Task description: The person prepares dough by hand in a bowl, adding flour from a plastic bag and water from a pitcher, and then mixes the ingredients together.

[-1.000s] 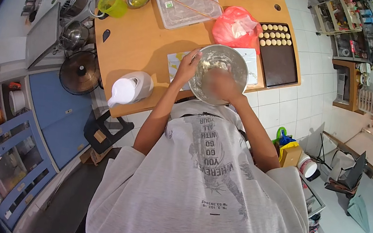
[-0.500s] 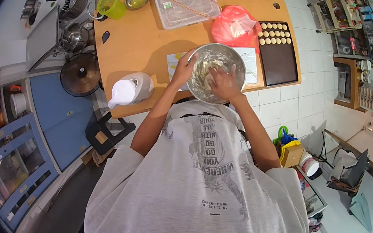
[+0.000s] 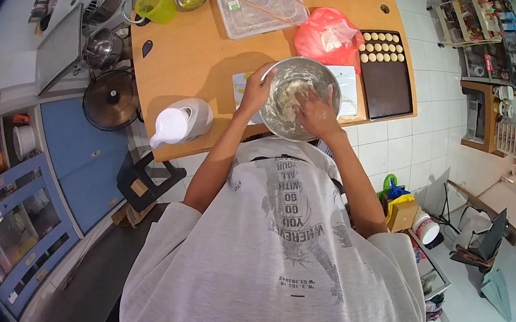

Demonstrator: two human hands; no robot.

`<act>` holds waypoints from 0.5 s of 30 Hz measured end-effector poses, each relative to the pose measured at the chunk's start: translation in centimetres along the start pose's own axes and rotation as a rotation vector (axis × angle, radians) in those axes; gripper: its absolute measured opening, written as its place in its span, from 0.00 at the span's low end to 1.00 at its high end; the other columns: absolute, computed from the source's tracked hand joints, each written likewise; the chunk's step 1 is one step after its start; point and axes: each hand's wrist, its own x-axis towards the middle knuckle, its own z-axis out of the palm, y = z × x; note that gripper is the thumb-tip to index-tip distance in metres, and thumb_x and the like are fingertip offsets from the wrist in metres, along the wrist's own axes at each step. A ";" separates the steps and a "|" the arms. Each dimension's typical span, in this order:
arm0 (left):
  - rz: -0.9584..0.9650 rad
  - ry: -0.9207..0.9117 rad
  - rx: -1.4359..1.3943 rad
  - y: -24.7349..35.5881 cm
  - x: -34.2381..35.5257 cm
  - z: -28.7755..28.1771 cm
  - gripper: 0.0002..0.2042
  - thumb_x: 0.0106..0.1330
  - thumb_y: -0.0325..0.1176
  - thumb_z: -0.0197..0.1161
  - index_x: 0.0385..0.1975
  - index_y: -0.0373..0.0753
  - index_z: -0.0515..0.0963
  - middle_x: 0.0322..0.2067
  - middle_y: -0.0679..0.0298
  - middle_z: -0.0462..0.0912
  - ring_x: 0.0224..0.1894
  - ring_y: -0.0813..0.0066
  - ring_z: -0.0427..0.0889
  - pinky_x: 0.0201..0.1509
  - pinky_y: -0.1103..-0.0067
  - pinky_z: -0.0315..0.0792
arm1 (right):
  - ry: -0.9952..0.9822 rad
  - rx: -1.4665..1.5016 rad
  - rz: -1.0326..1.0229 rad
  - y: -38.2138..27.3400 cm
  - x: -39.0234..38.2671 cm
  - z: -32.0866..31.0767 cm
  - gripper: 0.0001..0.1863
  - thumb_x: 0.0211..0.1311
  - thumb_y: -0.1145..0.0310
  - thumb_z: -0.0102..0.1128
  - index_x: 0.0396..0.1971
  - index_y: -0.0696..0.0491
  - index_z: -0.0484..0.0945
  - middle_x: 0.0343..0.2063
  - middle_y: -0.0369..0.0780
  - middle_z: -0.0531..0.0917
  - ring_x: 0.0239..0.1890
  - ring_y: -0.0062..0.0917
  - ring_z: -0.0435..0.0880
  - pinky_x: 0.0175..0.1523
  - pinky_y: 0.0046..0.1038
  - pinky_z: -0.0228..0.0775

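Observation:
My left hand (image 3: 256,90) grips the left rim of a metal mixing bowl (image 3: 274,121), which is tilted toward me at the table's front edge. Inside it lies pale, crumbly dough (image 3: 295,89), with floury smears up the walls. My right hand (image 3: 318,113) reaches into the bowl with its fingers pressed together in the dough and the thumb held apart. The fingertips are partly hidden in the dough. Under the bowl, a flat white sheet or board (image 3: 349,85) shows on both sides.
Right of the bowl, a dark baking tray (image 3: 387,93) carries rows of small round dough balls (image 3: 382,48). A red plastic bag (image 3: 319,45) sits behind the bowl. A white jug (image 3: 175,123) stands at left, with a clear lidded box (image 3: 260,21) farther back.
My right hand has shifted slightly right within the bowl, its fingers bunching more in the dough. The left hand keeps its hold on the rim.

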 end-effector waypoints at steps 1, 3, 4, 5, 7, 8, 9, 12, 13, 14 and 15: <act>0.009 0.003 -0.018 -0.4 0.0 0.3 0.19 0.82 0.41 0.54 0.59 0.32 0.78 0.50 0.51 0.86 0.52 0.64 0.84 0.59 0.72 0.74 | 0.046 -0.062 0.004 -0.5 0.3 1.6 0.30 0.70 0.54 0.55 0.67 0.52 0.73 0.68 0.49 0.74 0.74 0.49 0.66 0.74 0.76 0.34; -0.064 0.009 -0.025 0.2 0.2 1.2 0.19 0.81 0.41 0.55 0.59 0.33 0.78 0.51 0.55 0.85 0.54 0.69 0.81 0.60 0.74 0.73 | 0.149 -0.191 0.017 -2.0 1.2 4.1 0.32 0.72 0.51 0.51 0.69 0.54 0.70 0.69 0.51 0.73 0.74 0.52 0.65 0.75 0.72 0.36; -0.100 0.018 -0.030 0.3 0.3 1.3 0.19 0.81 0.41 0.56 0.60 0.33 0.78 0.51 0.57 0.85 0.55 0.71 0.79 0.61 0.75 0.72 | 0.127 -0.145 -0.015 -2.6 1.3 4.4 0.32 0.73 0.50 0.50 0.69 0.54 0.70 0.69 0.51 0.72 0.74 0.53 0.64 0.75 0.72 0.35; -0.047 0.038 0.020 0.3 0.4 1.2 0.18 0.81 0.40 0.57 0.59 0.34 0.79 0.50 0.58 0.86 0.54 0.72 0.80 0.59 0.75 0.74 | 0.105 -0.099 -0.046 -3.2 1.1 4.7 0.33 0.74 0.49 0.48 0.69 0.55 0.70 0.69 0.51 0.72 0.75 0.54 0.63 0.75 0.72 0.35; -0.036 0.034 0.050 0.6 0.5 0.5 0.17 0.81 0.40 0.56 0.58 0.33 0.79 0.48 0.53 0.86 0.50 0.67 0.83 0.56 0.72 0.76 | 0.040 -0.031 -0.124 -3.2 0.4 4.5 0.31 0.74 0.50 0.48 0.69 0.54 0.71 0.69 0.51 0.72 0.74 0.53 0.64 0.75 0.73 0.34; -0.034 0.027 0.063 0.7 0.5 0.2 0.17 0.81 0.40 0.55 0.57 0.32 0.79 0.47 0.50 0.86 0.49 0.64 0.84 0.55 0.71 0.76 | -0.093 0.009 -0.156 -3.0 0.1 2.5 0.31 0.74 0.50 0.48 0.69 0.53 0.71 0.69 0.50 0.73 0.74 0.52 0.65 0.74 0.73 0.34; -0.058 0.041 0.046 0.1 0.2 -0.2 0.18 0.81 0.40 0.56 0.57 0.32 0.79 0.47 0.50 0.86 0.48 0.65 0.84 0.54 0.71 0.76 | -0.228 0.045 -0.199 -3.2 -0.2 -0.8 0.31 0.74 0.50 0.49 0.69 0.53 0.71 0.69 0.50 0.73 0.73 0.51 0.66 0.74 0.74 0.35; -0.040 0.033 0.037 0.2 0.1 -0.3 0.18 0.81 0.40 0.56 0.58 0.32 0.79 0.47 0.51 0.86 0.47 0.66 0.84 0.52 0.72 0.77 | -0.255 0.076 -0.100 -0.8 -0.8 -1.7 0.30 0.72 0.51 0.51 0.68 0.51 0.72 0.68 0.52 0.73 0.72 0.48 0.69 0.73 0.75 0.36; -0.035 0.046 0.031 0.1 -0.1 -0.2 0.18 0.81 0.41 0.56 0.58 0.33 0.79 0.47 0.51 0.86 0.47 0.66 0.84 0.52 0.72 0.77 | -0.179 0.085 -0.048 -0.2 -0.7 -1.6 0.30 0.72 0.51 0.51 0.68 0.52 0.72 0.68 0.53 0.72 0.72 0.48 0.69 0.74 0.74 0.36; -0.030 0.058 0.024 -0.2 -0.2 0.0 0.18 0.81 0.41 0.56 0.58 0.34 0.79 0.47 0.51 0.87 0.48 0.65 0.84 0.51 0.71 0.77 | -0.102 0.094 0.005 0.3 -0.5 -1.0 0.30 0.72 0.51 0.51 0.67 0.53 0.72 0.67 0.54 0.72 0.72 0.49 0.69 0.74 0.73 0.36; -0.025 0.071 0.018 -0.4 -0.4 0.1 0.18 0.81 0.41 0.56 0.59 0.34 0.79 0.48 0.51 0.87 0.48 0.65 0.84 0.51 0.71 0.78 | 0.016 0.059 0.020 0.7 -0.1 0.3 0.31 0.73 0.51 0.50 0.68 0.55 0.71 0.69 0.58 0.69 0.74 0.52 0.65 0.76 0.70 0.39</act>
